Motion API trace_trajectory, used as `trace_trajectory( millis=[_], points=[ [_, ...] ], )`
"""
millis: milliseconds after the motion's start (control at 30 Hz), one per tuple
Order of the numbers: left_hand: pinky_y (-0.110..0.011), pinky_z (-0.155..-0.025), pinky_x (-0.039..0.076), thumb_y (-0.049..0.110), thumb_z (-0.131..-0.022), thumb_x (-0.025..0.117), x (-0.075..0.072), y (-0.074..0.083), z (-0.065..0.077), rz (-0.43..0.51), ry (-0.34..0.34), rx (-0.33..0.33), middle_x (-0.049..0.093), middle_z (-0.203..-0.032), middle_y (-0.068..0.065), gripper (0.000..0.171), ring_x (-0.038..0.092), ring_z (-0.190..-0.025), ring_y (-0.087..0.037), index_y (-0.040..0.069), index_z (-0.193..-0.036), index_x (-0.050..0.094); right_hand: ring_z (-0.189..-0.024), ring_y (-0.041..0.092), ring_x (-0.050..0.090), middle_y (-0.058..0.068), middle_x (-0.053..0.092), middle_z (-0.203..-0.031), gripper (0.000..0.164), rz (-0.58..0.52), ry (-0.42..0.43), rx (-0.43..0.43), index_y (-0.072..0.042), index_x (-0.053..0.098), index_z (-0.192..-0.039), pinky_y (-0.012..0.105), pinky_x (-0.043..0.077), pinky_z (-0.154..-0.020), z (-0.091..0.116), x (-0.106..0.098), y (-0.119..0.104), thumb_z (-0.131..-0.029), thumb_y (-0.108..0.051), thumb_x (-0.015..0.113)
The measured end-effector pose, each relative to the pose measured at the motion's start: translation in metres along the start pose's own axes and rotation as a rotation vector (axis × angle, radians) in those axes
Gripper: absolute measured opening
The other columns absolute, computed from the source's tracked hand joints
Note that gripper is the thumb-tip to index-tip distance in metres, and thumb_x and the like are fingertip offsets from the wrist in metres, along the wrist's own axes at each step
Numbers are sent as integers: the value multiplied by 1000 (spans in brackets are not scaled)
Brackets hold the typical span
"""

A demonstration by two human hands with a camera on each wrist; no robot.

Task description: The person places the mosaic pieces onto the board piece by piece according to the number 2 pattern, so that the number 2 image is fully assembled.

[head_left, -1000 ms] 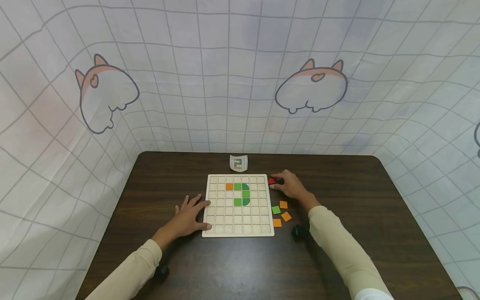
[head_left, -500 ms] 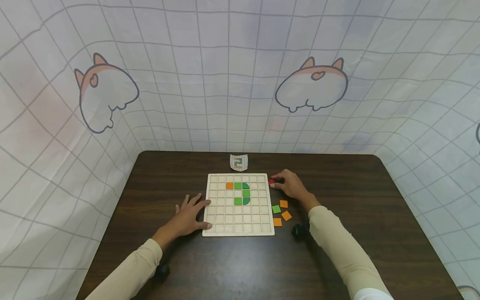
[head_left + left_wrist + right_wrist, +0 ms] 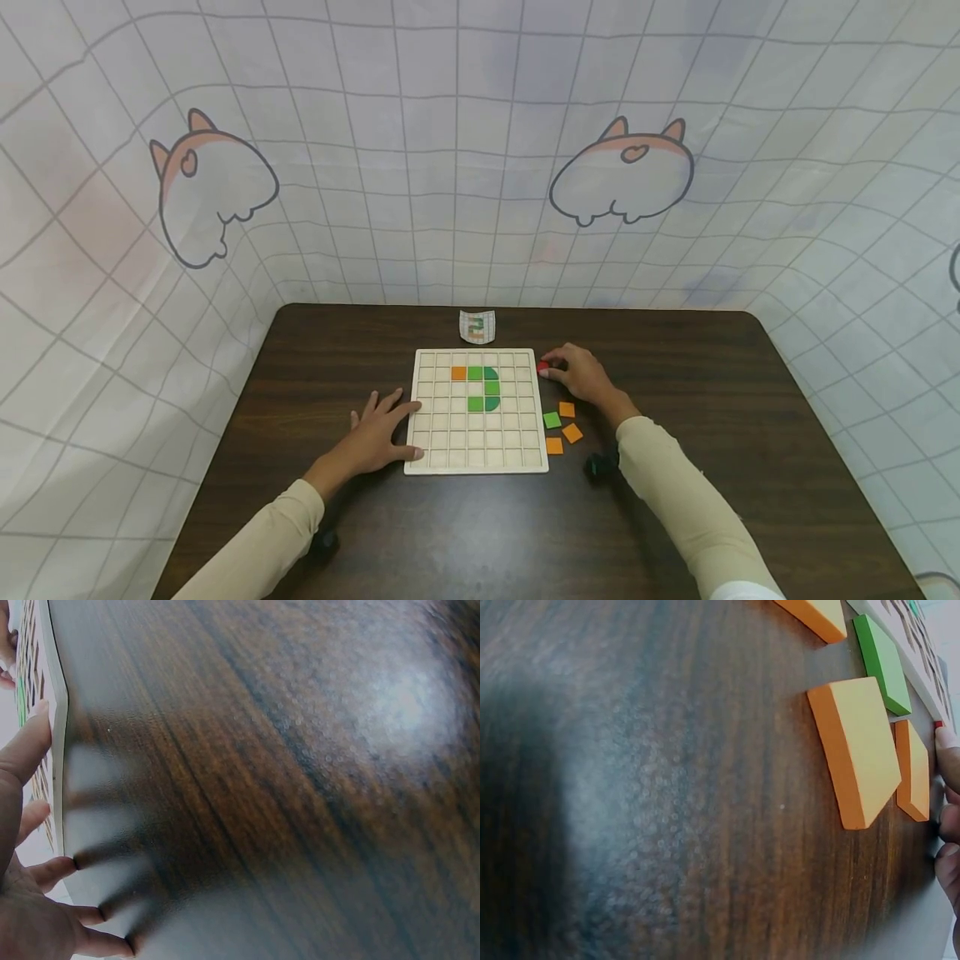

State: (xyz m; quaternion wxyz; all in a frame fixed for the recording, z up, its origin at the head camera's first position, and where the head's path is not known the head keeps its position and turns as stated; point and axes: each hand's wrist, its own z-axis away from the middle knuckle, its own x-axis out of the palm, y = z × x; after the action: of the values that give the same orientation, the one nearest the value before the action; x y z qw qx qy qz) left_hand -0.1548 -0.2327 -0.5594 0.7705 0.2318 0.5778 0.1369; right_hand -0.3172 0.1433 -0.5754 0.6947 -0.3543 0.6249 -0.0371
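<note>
On the left rim of a pale gridded board (image 3: 442,442) rests my left hand (image 3: 372,437), fingers spread, with the thumb and a fingertip over the edge. My right hand (image 3: 581,372) pinches a small red tile (image 3: 542,366) between thumb and fingers, just off the board's upper right edge. The fingers partly cover that tile, and only a sliver of red shows in the right wrist view. Set in the grid are an orange tile (image 3: 458,373), green square tiles (image 3: 475,373) and two dark green tiles with a rounded corner (image 3: 491,372).
Right of the board lie several loose orange tiles (image 3: 572,432) and a green tile (image 3: 552,420). Behind the board stands a small curled pattern card (image 3: 477,327). A white grid-patterned curtain (image 3: 480,167) surrounds the dark wooden table (image 3: 480,542) at back and sides.
The red tile has turned a little between the right fingers, showing a different outline. The right hand shifts only slightly, and the left hand stays put.
</note>
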Motion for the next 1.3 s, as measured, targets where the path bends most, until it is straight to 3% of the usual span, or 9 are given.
trace_trajectory(
  millis=[267, 667, 933, 1300],
  points=[
    [-83, -106, 9, 49, -83, 79, 1, -1, 0, -4, 7, 8, 21, -167, -16, 83, 5, -151, -53, 24, -153, 43, -83, 18, 55, 4, 64, -99, 32, 22, -23, 9, -12, 71, -121, 36, 45, -73, 2, -2, -3, -96, -32, 69],
    [-83, -106, 9, 50, -83, 79, 1, -1, -1, -4, 3, 8, 21, -167, -16, 83, 5, -151, -54, 24, -153, 43, -70, 14, 53, 1, 65, -87, 29, -40, -39, 17, -11, 70, -116, 30, 42, -64, 9, -8, -4, -95, -31, 71],
    [-83, -106, 10, 50, -83, 79, 1, -2, 0, -2, 3, 12, 21, -166, -17, 83, 5, -151, -55, 23, -153, 43, -57, 14, 56, 5, 67, -91, 30, -98, -61, 57, -9, 68, -119, 29, 50, -55, 12, -11, -4, -95, -27, 72],
    [-83, -106, 10, 51, -83, 78, 1, -3, -1, -14, 6, 16, 22, -166, -16, 83, 6, -150, -55, 24, -153, 43, -59, 14, 56, 5, 66, -91, 29, -142, -55, 36, -9, 67, -119, 28, 49, -54, 19, -12, -10, -93, -21, 74]
  ],
)
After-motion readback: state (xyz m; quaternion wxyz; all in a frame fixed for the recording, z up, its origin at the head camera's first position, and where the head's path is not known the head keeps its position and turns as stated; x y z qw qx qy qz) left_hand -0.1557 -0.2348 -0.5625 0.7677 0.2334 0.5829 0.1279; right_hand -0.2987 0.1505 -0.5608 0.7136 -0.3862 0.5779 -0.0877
